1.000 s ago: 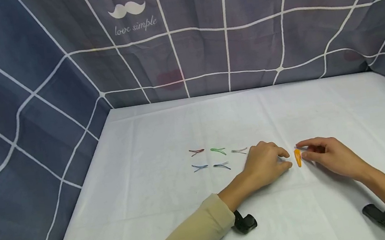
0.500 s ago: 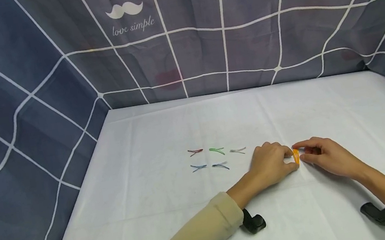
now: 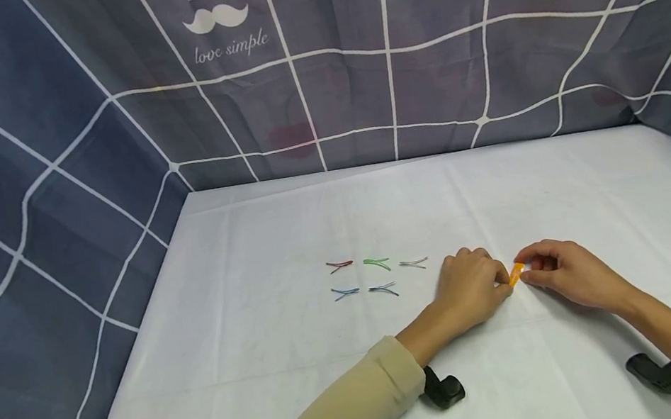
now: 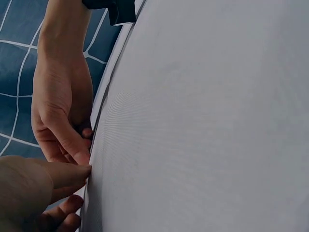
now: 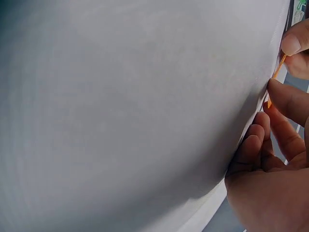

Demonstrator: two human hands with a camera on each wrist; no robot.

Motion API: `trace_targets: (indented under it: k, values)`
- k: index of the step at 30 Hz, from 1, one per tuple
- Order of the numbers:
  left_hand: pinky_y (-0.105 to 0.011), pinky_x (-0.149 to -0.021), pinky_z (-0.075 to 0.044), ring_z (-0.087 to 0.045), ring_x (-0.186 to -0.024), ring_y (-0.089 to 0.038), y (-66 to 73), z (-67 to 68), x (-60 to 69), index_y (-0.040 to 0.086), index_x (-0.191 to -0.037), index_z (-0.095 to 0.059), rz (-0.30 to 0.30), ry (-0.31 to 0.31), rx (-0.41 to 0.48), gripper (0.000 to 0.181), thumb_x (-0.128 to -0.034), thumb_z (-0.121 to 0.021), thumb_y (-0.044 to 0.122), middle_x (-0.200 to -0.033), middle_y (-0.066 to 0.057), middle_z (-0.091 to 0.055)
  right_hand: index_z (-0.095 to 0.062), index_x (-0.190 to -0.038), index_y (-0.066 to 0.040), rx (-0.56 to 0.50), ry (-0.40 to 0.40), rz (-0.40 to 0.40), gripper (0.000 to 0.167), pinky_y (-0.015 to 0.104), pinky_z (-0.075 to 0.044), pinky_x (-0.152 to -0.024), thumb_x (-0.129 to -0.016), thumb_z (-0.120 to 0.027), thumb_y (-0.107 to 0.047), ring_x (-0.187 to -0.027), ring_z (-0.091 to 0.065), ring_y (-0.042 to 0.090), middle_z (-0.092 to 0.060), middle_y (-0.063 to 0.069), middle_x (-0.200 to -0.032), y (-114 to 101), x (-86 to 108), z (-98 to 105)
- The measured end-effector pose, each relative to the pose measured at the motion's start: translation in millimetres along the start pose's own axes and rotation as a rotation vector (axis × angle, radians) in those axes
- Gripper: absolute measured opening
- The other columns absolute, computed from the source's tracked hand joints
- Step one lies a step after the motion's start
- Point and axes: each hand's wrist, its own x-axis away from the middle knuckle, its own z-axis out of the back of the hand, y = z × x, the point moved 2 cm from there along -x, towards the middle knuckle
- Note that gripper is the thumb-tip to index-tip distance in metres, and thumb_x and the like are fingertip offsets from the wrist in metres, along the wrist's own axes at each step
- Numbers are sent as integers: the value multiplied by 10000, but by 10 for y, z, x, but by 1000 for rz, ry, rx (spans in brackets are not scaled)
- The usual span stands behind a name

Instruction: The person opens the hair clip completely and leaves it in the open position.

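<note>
Between my two hands is an orange hair clip (image 3: 516, 274), tilted, with part of it covered by fingers. My left hand (image 3: 472, 286) pinches its near-left end between thumb and forefinger. From the other side, my right hand (image 3: 577, 276) pinches the far end with thumb and fingertips. In the right wrist view the orange clip (image 5: 279, 67) shows as a thin strip running from the left thumb to the right fingers. The left wrist view has both hands meeting, and they hide the clip there.
Left of my hands, several hair clips lie spread open in two rows: red (image 3: 340, 265), green (image 3: 377, 263) and silver (image 3: 414, 263) behind, blue (image 3: 345, 293) and dark blue (image 3: 383, 290) in front. A white cloth (image 3: 271, 390) covers the table; a grey grid-patterned curtain (image 3: 352, 100) hangs behind.
My left hand moved right to the orange clip and took hold of its near end. The clip went from lengthwise to tilted. My right hand stayed nearly in place.
</note>
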Motion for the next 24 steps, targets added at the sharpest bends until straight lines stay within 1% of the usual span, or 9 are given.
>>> trace_targets:
  k: [4,9,12,16,19,24]
  values:
    - [-214,-624,-314,-468,-749,-40,-1,8,-1,380,-844,-775,-12,3,-24,58,-860,-721,364,-858,185,-594,-680,-955,-32,-8,-2,-26,98,224,-391,-581,-866,-720,-23,-663,-484,87,-547,11,-770,3,-5,-1]
    - [-215,-623,-326,-474,-749,-37,2,9,-1,378,-867,-779,-8,6,-36,69,-851,-724,341,-848,186,-593,-671,-892,-53,-21,2,-50,71,221,-394,-581,-862,-732,-33,-653,-487,88,-547,8,-747,-8,0,-6]
    - [-212,-621,-332,-479,-743,-36,-11,2,-3,369,-858,-779,5,17,-23,80,-848,-728,308,-826,183,-588,-670,-869,-60,-22,2,-62,73,224,-401,-580,-861,-742,-53,-646,-495,89,-561,-1,-737,-13,4,-11]
    - [-199,-628,-332,-485,-743,-36,-40,-1,-7,348,-837,-774,32,34,19,101,-848,-724,261,-803,177,-575,-680,-864,-60,-23,-7,-71,64,228,-412,-583,-864,-743,-66,-650,-509,92,-585,-2,-745,-14,9,-2]
    - [-193,-641,-335,-486,-750,-33,-60,0,-9,337,-831,-770,45,35,41,101,-851,-723,250,-798,177,-568,-696,-873,-70,-30,-12,-59,46,227,-415,-587,-867,-742,-71,-657,-517,92,-597,-11,-765,-11,13,6]
    - [-189,-668,-350,-495,-768,-33,-80,-7,-9,337,-851,-775,47,30,57,96,-857,-726,254,-812,181,-577,-720,-873,-102,-44,-5,-31,56,223,-421,-592,-854,-751,-59,-669,-525,84,-604,-31,-785,-6,23,4]
